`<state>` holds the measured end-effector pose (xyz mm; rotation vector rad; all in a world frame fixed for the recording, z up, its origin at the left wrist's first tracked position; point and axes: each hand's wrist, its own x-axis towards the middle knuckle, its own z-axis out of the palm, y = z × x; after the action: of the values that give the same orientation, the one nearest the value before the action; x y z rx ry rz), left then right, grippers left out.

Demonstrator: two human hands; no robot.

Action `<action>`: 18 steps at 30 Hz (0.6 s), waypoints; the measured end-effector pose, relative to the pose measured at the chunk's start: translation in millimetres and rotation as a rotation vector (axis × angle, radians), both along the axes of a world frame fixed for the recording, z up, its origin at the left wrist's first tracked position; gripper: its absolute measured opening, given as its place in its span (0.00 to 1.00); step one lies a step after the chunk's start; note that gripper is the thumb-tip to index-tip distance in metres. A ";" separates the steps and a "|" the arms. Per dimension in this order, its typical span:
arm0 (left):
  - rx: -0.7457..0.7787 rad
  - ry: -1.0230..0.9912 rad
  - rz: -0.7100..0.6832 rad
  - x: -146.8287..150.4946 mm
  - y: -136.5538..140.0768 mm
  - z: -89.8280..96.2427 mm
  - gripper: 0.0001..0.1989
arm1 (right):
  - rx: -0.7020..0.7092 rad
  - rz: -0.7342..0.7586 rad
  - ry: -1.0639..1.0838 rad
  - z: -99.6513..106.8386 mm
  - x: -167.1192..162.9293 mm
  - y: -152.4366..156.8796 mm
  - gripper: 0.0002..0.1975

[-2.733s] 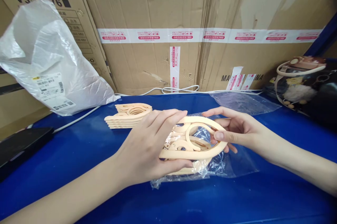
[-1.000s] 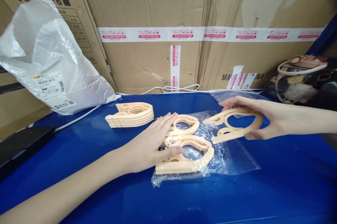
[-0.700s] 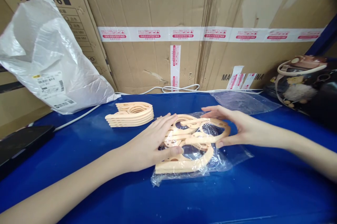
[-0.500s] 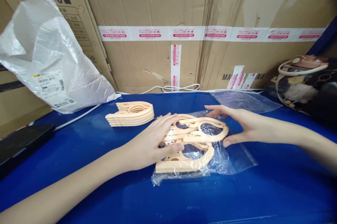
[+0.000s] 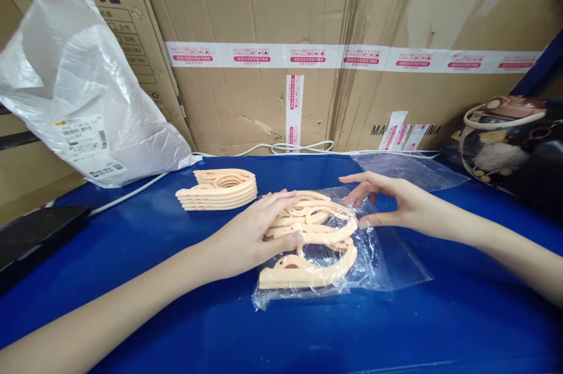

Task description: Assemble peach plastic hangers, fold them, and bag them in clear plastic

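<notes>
Several beige folding hangers [image 5: 308, 274], folded up, lie in and on a clear plastic bag [image 5: 387, 262] in the middle of the table. My left hand [image 5: 255, 233] rests over their left side with its fingers stretched out and its thumb apart. My right hand [image 5: 387, 201] is at their right end, thumb and fingers spread, the thumb close to the rounded end of the upper hanger [image 5: 338, 233]. Whether its fingertips touch the hanger or the bag film is unclear. Behind my left hand stands a neat stack of the same folding hangers [image 5: 217, 189].
A white mailing bag [image 5: 88, 92] with a label leans at the left. A dark flat device [image 5: 39, 242] lies at the left edge. Cardboard boxes [image 5: 255, 104] wall off the back, with a white cable [image 5: 264, 148] before them. A bag with trinkets [image 5: 501, 133] stands at the right.
The upper hanger has shifted left, toward my left hand. My right hand has followed it a little to the left. My left hand has barely moved.
</notes>
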<state>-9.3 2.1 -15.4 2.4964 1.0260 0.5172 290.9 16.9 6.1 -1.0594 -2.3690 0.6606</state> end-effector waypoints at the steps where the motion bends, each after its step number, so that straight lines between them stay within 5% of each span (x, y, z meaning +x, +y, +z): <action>1: -0.003 -0.003 -0.003 -0.1 0.3 0.5 0.30 | -0.009 -0.015 0.017 -0.7 0.7 1.4 0.31; 9: 0.029 -0.011 -0.054 5.5 -0.3 8.0 0.27 | -0.091 -0.004 0.227 -18.1 -18.9 1.2 0.26; 13: 0.037 0.026 -0.091 6.2 -3.8 13.9 0.27 | -0.014 -0.027 0.108 -12.4 -14.9 3.0 0.25; 18: 0.096 0.130 -0.159 17.3 -12.0 22.9 0.23 | 0.178 -0.345 -0.070 -4.1 11.2 17.2 0.25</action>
<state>8.0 -9.9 7.5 2.6986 0.8573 0.3689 302.1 34.1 2.0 -1.3825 -2.1754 0.2875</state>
